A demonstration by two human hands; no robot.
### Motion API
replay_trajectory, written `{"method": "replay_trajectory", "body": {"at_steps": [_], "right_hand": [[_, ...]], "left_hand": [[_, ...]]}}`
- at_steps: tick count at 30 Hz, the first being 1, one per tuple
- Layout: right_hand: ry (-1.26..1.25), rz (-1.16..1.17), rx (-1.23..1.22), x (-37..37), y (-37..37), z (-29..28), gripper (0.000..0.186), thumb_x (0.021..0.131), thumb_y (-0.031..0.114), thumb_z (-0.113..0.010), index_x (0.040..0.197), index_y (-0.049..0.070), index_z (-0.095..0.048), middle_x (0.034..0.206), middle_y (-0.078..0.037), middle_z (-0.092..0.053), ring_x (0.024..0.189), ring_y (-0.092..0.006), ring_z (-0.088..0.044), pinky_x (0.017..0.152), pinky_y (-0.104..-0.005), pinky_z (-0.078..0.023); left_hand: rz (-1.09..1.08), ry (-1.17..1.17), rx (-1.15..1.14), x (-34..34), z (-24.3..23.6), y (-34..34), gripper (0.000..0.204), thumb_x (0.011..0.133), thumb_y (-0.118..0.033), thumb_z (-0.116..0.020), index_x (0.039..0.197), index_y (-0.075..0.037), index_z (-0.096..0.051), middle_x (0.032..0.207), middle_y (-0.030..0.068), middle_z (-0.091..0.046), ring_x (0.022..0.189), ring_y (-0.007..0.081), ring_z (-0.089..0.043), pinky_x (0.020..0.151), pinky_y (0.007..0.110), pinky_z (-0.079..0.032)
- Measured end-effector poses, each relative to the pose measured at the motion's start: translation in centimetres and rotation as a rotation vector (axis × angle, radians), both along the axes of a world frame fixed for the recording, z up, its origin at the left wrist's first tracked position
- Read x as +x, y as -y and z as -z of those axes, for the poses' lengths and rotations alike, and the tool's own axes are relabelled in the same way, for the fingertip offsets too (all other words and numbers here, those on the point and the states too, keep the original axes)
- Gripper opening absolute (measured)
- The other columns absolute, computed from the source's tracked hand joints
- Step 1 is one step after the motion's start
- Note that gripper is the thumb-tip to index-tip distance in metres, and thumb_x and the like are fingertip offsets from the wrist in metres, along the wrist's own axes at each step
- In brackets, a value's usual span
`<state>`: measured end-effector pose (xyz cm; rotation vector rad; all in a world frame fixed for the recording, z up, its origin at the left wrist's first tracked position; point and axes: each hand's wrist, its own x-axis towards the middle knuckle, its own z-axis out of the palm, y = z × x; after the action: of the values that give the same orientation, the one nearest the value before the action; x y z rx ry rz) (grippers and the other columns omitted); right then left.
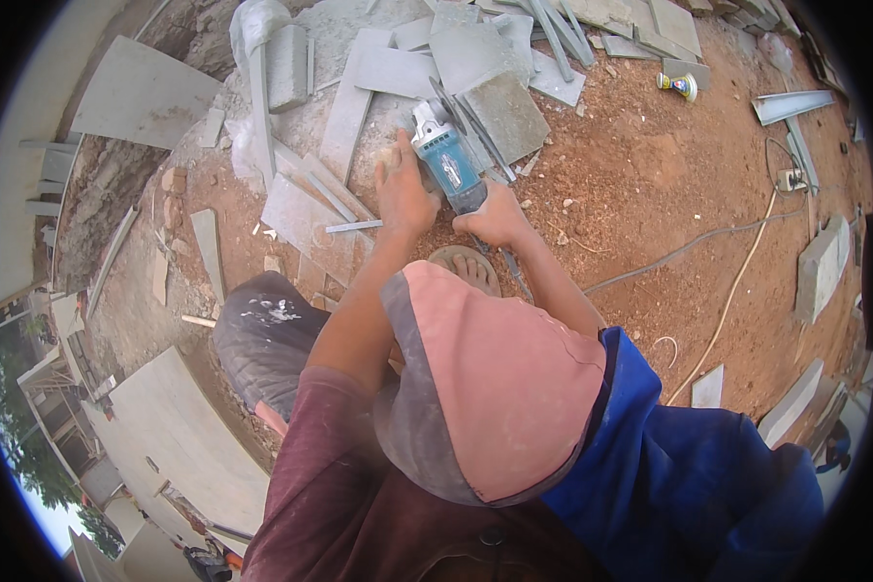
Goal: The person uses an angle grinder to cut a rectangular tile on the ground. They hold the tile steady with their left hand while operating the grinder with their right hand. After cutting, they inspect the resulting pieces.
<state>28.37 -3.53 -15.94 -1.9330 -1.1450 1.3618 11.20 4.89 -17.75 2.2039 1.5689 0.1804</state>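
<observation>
My right hand grips the rear handle of a teal angle grinder, tilted with its silver head away from me; a dark power cord hangs from it. Left of the grinder, my left hand has curved fingers against something pale that I cannot make out, partly hidden by the hand. Dark thin strips lie along the tool's right, over a square grey slab. Several cut tiles lie loose beyond. My sandalled foot is just below the tool.
A power outlet with cords lies at right, near a metal channel and stone block. A small tub sits on the dirt. A rubble trench and large boards are at left. A person is at far right.
</observation>
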Motion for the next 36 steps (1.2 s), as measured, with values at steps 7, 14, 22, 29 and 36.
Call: {"method": "replay_trajectory", "body": {"at_steps": [7, 14, 22, 29, 36], "right_hand": [[0.02, 0.008, -0.022, 0.1, -0.3, 0.5, 0.062, 0.061, 0.031, -0.09, 0.11, -0.003, -0.074, 0.112, -0.026, -0.078, 0.106, -0.0386, -0.076, 0.096, -0.0437, -0.059], [0.002, -0.001, 0.019, 0.2, -0.8, 0.3, 0.054, 0.06, 0.03, -0.09, 0.102, -0.002, -0.076, 0.101, -0.024, -0.079, 0.096, -0.0373, -0.077, 0.09, -0.0434, -0.06], [-0.006, -0.007, 0.032, 0.1, -1.1, -0.4, 0.052, 0.061, 0.029, -0.089, 0.1, -0.002, -0.077, 0.099, -0.025, -0.079, 0.096, -0.037, -0.077, 0.089, -0.0439, -0.06], [0.014, -0.01, 0.029, 0.4, -1.6, 1.8, 0.057, 0.059, 0.031, -0.09, 0.1, -0.006, -0.076, 0.097, -0.027, -0.078, 0.094, -0.0388, -0.077, 0.087, -0.0442, -0.061], [0.001, -0.029, -0.024, 0.4, -2.2, 0.6, 0.061, 0.058, 0.032, -0.09, 0.102, -0.007, -0.076, 0.1, -0.03, -0.077, 0.097, -0.0405, -0.077, 0.088, -0.044, -0.061]], "left_hand": [[-0.024, 0.044, -0.106, 0.3, -0.8, -0.2, 0.117, 0.079, -0.009, -0.082, 0.171, 0.003, -0.011, 0.164, 0.0292, -0.047, 0.152, 0.0373, -0.049, 0.134, 0.053, -0.019], [-0.023, 0.032, -0.09, 0.5, -1.3, -0.1, 0.116, 0.079, -0.01, -0.082, 0.171, 0.004, -0.012, 0.164, 0.0297, -0.046, 0.153, 0.0389, -0.047, 0.134, 0.054, -0.019], [-0.019, 0.023, -0.093, 0.3, -1.0, -0.2, 0.114, 0.082, -0.014, -0.082, 0.171, 0.005, -0.013, 0.164, 0.0301, -0.046, 0.154, 0.038, -0.047, 0.134, 0.054, -0.019], [-0.005, 0.009, -0.087, 0.4, -0.6, -0.2, 0.116, 0.081, -0.016, -0.082, 0.171, 0.005, -0.012, 0.165, 0.0285, -0.046, 0.149, 0.0366, -0.052, 0.133, 0.053, -0.019], [-0.021, 0.008, -0.138, 0.1, -0.3, -0.5, 0.117, 0.081, -0.019, -0.081, 0.171, 0.006, -0.01, 0.165, 0.0268, -0.048, 0.15, 0.0344, -0.051, 0.134, 0.052, -0.018]]}}
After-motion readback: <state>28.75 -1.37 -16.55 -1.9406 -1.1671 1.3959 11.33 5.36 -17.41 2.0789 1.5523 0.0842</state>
